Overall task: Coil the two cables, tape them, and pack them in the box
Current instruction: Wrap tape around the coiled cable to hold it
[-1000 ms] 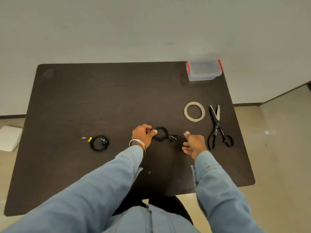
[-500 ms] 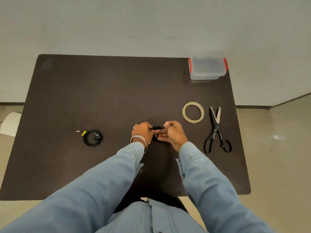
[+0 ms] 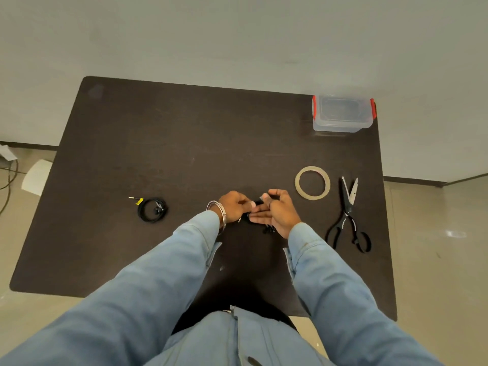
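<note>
Both of my hands meet over a small black cable (image 3: 258, 203) near the middle of the dark table. My left hand (image 3: 235, 207) pinches it from the left, and my right hand (image 3: 279, 211) holds it from the right. Most of this cable is hidden between the fingers; a plug end hangs below my right hand. A second black cable (image 3: 152, 210) lies coiled on the left, its yellow-marked plug pointing left. The tape roll (image 3: 312, 183) lies flat to the right of my hands. The clear box (image 3: 342, 114) with red latches stands at the far right corner.
Black-handled scissors (image 3: 349, 215) lie partly open, right of the tape roll, near the table's right edge (image 3: 386, 233). A white object (image 3: 35, 177) sits on the floor beside the left edge, with cords on the floor farther left.
My right hand came in from the right and took hold of the cable that my left hand was holding. The view shifted as my head moved.
</note>
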A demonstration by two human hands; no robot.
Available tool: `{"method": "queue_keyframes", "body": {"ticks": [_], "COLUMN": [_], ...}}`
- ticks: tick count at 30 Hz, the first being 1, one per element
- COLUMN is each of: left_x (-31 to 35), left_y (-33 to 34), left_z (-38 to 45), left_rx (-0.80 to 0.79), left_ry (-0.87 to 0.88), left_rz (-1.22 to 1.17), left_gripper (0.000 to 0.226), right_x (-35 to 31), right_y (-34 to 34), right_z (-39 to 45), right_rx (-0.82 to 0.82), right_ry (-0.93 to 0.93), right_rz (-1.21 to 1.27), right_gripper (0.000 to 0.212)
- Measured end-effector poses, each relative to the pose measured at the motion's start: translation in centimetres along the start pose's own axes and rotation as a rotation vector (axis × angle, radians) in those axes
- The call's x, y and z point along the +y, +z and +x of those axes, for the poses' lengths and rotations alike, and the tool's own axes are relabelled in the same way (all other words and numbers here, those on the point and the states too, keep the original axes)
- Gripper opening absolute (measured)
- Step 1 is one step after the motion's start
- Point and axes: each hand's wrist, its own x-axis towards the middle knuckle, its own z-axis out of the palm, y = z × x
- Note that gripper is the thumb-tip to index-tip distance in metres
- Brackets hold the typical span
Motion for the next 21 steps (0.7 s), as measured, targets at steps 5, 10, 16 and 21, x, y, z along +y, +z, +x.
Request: {"method": "queue_keyframes", "body": {"ticks": [5, 10, 16, 21], "left_x": [0.2, -0.1, -1.1, -0.9], "left_y": [1.0, 1.7, 0.3, -0.6], "left_z": [-0.5, -0.8, -0.9, -2.0], "left_rx": [0.159, 0.213, 0.166, 0.095], "left_ry": [0.012, 0.051, 0.043, 0.154], "left_rz": [0.046, 0.049, -0.079, -0.157], "left_gripper": [0.030, 0.021, 0.023, 0.023], "right_x": [0.0, -0.3, -1.1, -0.9], "right_y": [0.1, -0.6, -3.4, -1.9], "right_z": [-0.2, -1.1, -2.5, -3.5], "right_rx": [-0.013, -0.061, 0.149, -0.023], "right_ry": [0.010, 0.016, -0.331, -0.472], "right_rz": [-0.005, 0.015, 0.153, -0.134], "right_gripper": [0.031, 0.034, 0.026, 0.019]}}
